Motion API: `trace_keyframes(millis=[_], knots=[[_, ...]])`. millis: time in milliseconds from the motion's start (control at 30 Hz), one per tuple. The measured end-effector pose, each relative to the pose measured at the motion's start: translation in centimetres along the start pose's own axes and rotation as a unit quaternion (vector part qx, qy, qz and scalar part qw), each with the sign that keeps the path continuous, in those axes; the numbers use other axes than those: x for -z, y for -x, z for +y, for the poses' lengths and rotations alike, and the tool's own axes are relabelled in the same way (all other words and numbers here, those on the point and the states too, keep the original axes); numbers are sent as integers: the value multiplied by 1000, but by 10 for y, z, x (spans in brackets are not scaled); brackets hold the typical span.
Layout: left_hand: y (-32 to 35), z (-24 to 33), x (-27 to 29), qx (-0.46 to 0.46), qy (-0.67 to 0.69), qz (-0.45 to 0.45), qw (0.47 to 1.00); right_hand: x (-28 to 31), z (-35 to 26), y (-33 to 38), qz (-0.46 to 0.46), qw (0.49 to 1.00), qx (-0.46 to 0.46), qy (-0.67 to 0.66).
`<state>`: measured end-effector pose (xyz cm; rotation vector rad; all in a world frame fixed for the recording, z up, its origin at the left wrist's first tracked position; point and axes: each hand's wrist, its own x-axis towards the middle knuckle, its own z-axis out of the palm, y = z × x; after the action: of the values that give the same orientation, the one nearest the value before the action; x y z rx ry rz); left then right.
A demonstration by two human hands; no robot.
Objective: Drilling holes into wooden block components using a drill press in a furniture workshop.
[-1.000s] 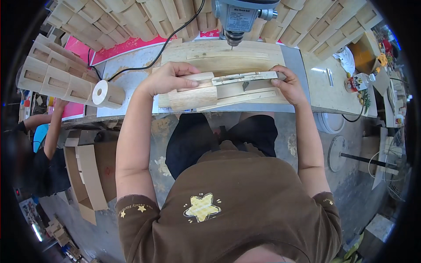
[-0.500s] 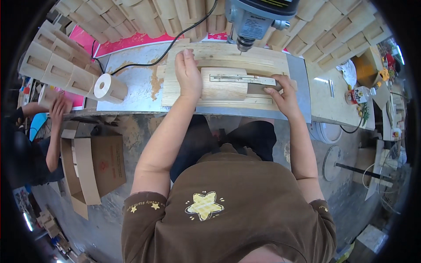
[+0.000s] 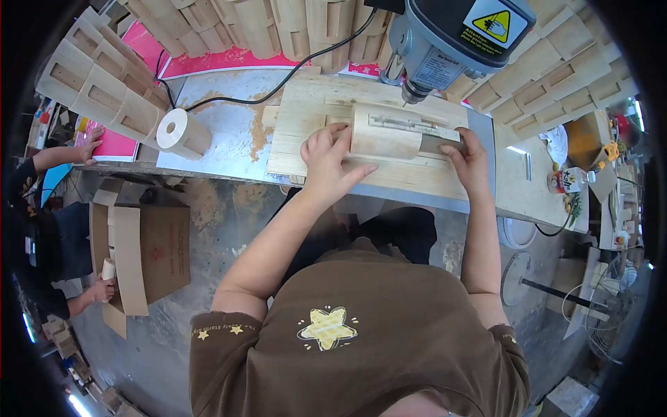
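Left hand (image 3: 325,163) first: its fingers are bent against the left end of the pale, unpainted wooden cylinder (image 3: 385,142), with the thumb stuck out to the side and nothing pinched by it. So that end is being touched, not really gripped, as far as can be told. A proper pinch is only seen at the right hand (image 3: 464,149), where the right end of the narrow, pale, slotted strip (image 3: 410,125) is held between thumb and fingers. Just under that strip, a flat grey plate (image 3: 432,144) is left poking out past the cylinder's right end.

Now the bit that matters, position-wise. The cylinder is laid on its side on the broad, pale wooden board (image 3: 292,149) on the table (image 3: 226,87), right between the two hands. Its long axis is run left to right, with the right end angled slightly toward the body, and the strip is lined up along the upper side much the same way. Whether it's fully seated in a recess can't be made out. As for which is nearer, the cylinder itself is reached by the left hand, while the right is kept off it, out along the strip. The blue-grey bench drill's dark metal chuck (image 3: 415,94) is seen just past the cylinder's far side; its height above can't be judged.
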<state>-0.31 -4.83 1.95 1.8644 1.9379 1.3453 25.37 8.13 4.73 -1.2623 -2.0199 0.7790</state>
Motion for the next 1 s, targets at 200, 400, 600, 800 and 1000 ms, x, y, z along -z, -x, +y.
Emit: trace_keyframes(millis=[200, 400, 600, 800, 1000], knots=[[-27, -22, -8, 37, -61, -59, 996, -11, 10, -20, 29, 998, 41, -31], [-32, -42, 0, 30, -44, -81, 995, -25, 9, -15, 60, 991, 83, -86], [-27, -47, 2, -6, -51, -50, 997, 44, -35, -54, 116, 979, 160, -54], [-29, -47, 0, -15, -64, -65, 996, 106, -134, -142, 200, 961, 189, -23], [-30, -44, -5, -10, -66, -69, 995, 81, -189, -108, 224, 956, 154, 112]])
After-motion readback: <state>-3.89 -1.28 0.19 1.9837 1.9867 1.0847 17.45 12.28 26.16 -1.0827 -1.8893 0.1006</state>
